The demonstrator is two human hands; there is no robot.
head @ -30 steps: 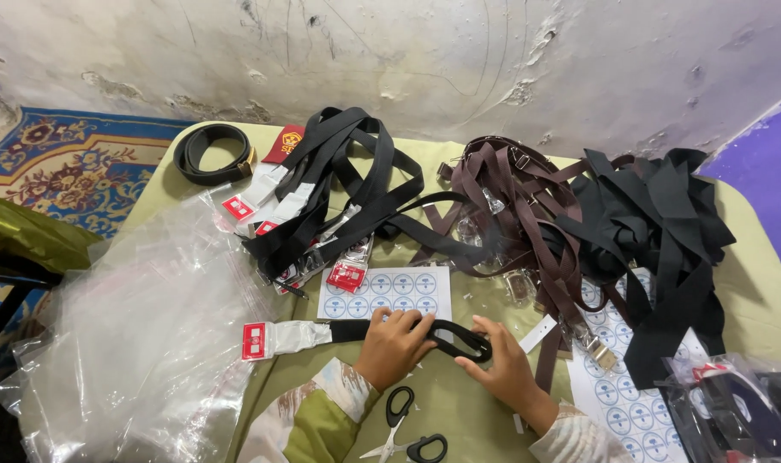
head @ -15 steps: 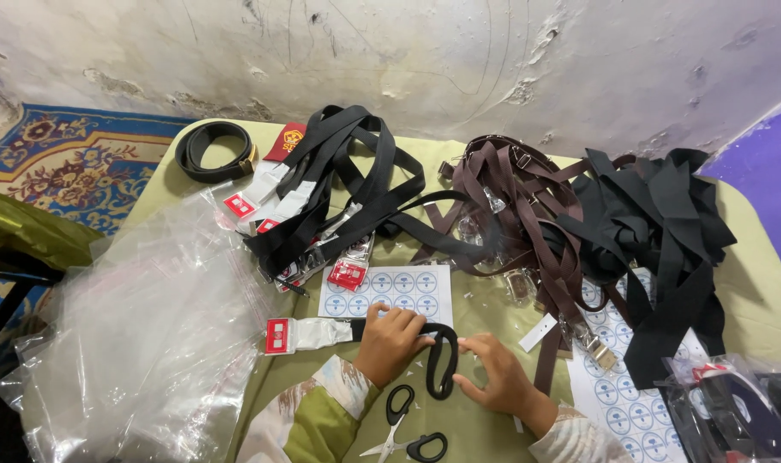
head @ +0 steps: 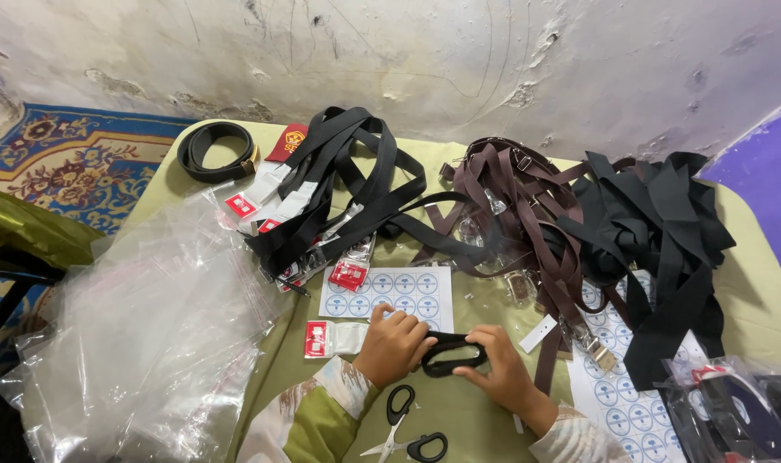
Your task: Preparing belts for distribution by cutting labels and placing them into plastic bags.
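At the bottom centre of the frame, a pair of black-handled scissors (head: 405,429) lies open on the olive cloth of the table (head: 755,283), just below the person's hands. The left hand (head: 394,345) and right hand (head: 499,374) both pinch a black belt (head: 453,354) rolled into a tight flat oval, fingers pressed on either end of the coil; its white end with a red tag (head: 328,339) trails to the left. Judging by the layout, this one belt is nearly coiled, one finished coil (head: 214,150) sits at the upper left, and most of the work remains: a loose heap of smooth black belts (head: 356,184) in the middle, glossy brown belts (head: 519,201) with metal clips beside it, and matte black webbing (head: 656,223) at the right. A sheet of round blue stickers (head: 390,291) lies just above the hands. Crinkled clear plastic bags (head: 141,343) pile up at the lower left, apparently unfilled. Beyond stands a stained, cracked plaster wall (head: 407,60).
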